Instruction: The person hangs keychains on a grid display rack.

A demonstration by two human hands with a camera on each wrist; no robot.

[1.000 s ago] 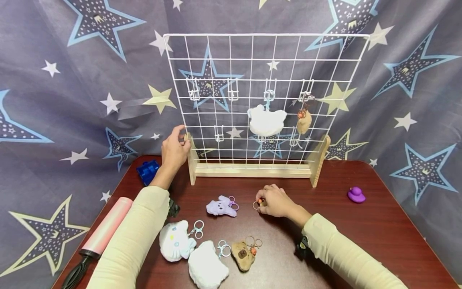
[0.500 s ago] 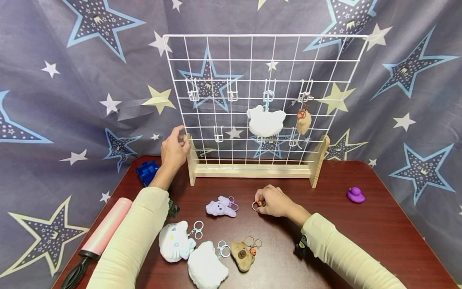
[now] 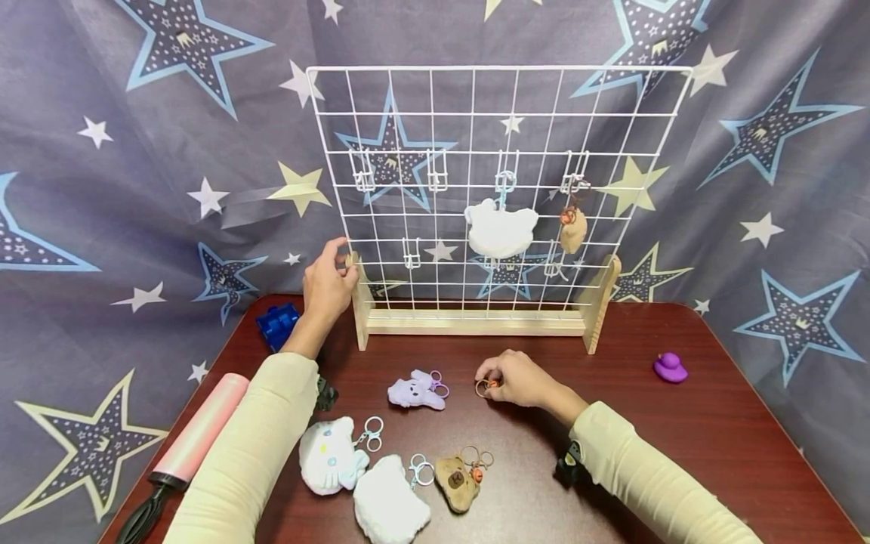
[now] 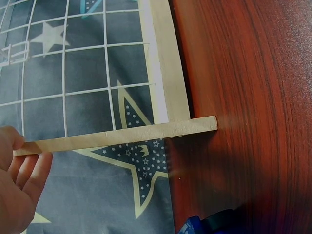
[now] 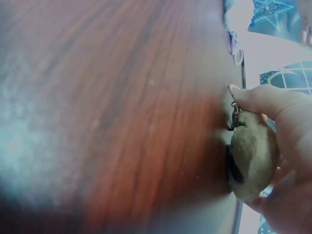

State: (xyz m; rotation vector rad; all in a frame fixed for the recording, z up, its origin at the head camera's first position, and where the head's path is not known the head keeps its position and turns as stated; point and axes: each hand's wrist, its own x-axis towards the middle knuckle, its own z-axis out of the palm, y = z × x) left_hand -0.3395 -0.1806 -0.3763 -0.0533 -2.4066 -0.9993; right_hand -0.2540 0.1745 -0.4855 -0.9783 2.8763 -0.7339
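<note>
My left hand point(image 3: 328, 281) grips the top of the wooden side support point(image 4: 122, 135) of a white wire grid rack, thumb on one face and fingers on the other. Low over the table in front of the rack, my right hand point(image 3: 519, 380) holds a brown plush keychain point(image 5: 254, 156). Its metal ring point(image 3: 481, 388) and orange bell poke out by the fingertips in the head view; the hand covers its plush body there. To the left of that hand lies a lilac plush keychain point(image 3: 416, 390). A white plush point(image 3: 501, 229) and a tan plush point(image 3: 573, 230) hang from hooks on the grid.
Nearer the front lie a white cat-face plush point(image 3: 331, 455), another white plush point(image 3: 390, 500) and a brown bear plush point(image 3: 458, 482), all with rings. A purple rubber duck point(image 3: 670, 367) is at right. A blue object point(image 3: 277, 325) and a pink pump point(image 3: 207, 423) are at left.
The fingertips of my right hand have shifted slightly on the brown plush keychain, and its bell sits a little further right. My left hand stays in place on the support.
</note>
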